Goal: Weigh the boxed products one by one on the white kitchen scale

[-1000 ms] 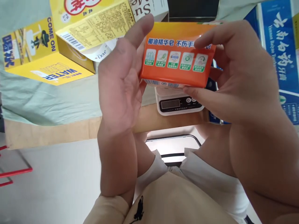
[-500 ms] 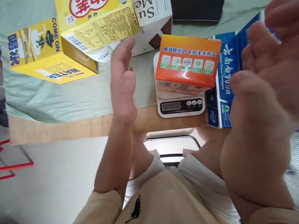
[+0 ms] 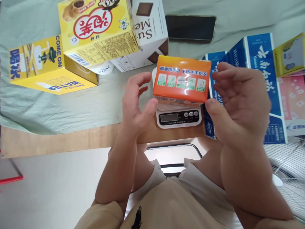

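An orange soap pack (image 3: 182,79) rests on a white kitchen scale (image 3: 179,118), covering most of its platform. The scale's dark display shows no readable number. On the pack's left side is my left hand (image 3: 137,103), fingers curved and apart, with its thumb tip close to the pack's lower corner. My right hand (image 3: 240,103) is at the pack's right side, open and half curled, thumb near the lower right corner. Neither hand clearly grips the pack. Behind my right hand stand blue toothpaste boxes (image 3: 264,63), partly hidden by it.
Left on the green cloth (image 3: 30,109) are a yellow water box (image 3: 71,81), a yellow puff snack box (image 3: 100,35) and a white box with brown squares (image 3: 150,35). A black phone (image 3: 190,28) lies behind the scale. Yellow (image 3: 292,55) and pink (image 3: 293,98) packages are far right.
Both hands have come inward toward the soap pack, the right one moving most, from the upper right. The view has shifted, showing more of the phone and the right-hand boxes.
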`<state>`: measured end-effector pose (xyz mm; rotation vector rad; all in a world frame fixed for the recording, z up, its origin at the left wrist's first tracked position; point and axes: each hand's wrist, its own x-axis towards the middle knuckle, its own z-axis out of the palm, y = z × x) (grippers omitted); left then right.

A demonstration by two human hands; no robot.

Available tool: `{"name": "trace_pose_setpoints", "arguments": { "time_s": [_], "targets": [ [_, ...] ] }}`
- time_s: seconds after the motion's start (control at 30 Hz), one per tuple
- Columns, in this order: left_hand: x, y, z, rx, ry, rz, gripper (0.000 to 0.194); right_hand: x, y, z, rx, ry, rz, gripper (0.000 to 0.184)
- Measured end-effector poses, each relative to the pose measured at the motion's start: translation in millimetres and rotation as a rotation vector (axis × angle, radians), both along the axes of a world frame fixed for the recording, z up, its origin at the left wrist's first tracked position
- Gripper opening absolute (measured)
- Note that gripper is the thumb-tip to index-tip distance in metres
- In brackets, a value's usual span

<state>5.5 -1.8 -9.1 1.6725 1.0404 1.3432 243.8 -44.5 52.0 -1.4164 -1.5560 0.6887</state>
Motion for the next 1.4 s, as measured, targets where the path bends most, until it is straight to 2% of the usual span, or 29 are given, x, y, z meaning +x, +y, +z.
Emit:
{"name": "trace_pose_setpoints", "arguments": {
  "time_s": [0.2, 0.37, 0.53, 0.63, 0.8, 1.0, 1.2, 1.4],
  "targets": [
    [-0.4, 3.9, -8.3, -0.022, -0.004, -0.001, 0.069, 0.9, -0.5, -3.0, -0.021, -0.031, 0.028, 0.038],
    [8.8, 2.2, -5.5, -0.006, 0.012, 0.04, 0.053, 2.5, -1.6, -2.7, -0.035, -0.11, 0.045, 0.039],
    [15.9, 0.9, -0.6, -0.018, 0.017, 0.07, 0.05, 3.0, 0.5, -3.8, -0.061, -0.09, 0.034, 0.043],
    [19.1, 3.0, 1.3, -0.037, 0.012, 0.052, 0.049, -1.9, 7.1, 0.7, -0.056, -0.222, 0.056, 0.051],
    [24.3, 7.2, 0.7, -0.031, -0.03, 0.1, 0.054, -19.6, 25.7, 9.0, -0.058, -0.49, 0.122, 0.071],
    [27.7, 8.4, 7.1, -0.054, -0.089, 0.084, 0.05, -35.3, 44.1, 15.7, -0.026, -0.705, 0.156, 0.068],
    [38.8, 11.8, 17.7, -0.15, -0.192, 0.111, 0.05, -34.0, 57.1, 34.4, -0.149, -0.792, 0.332, 0.077],
    [56.1, 6.5, 26.0, -0.259, -0.296, 0.143, 0.043, -22.5, 65.6, 36.6, -0.143, -0.718, 0.371, 0.068]
  ]
}}
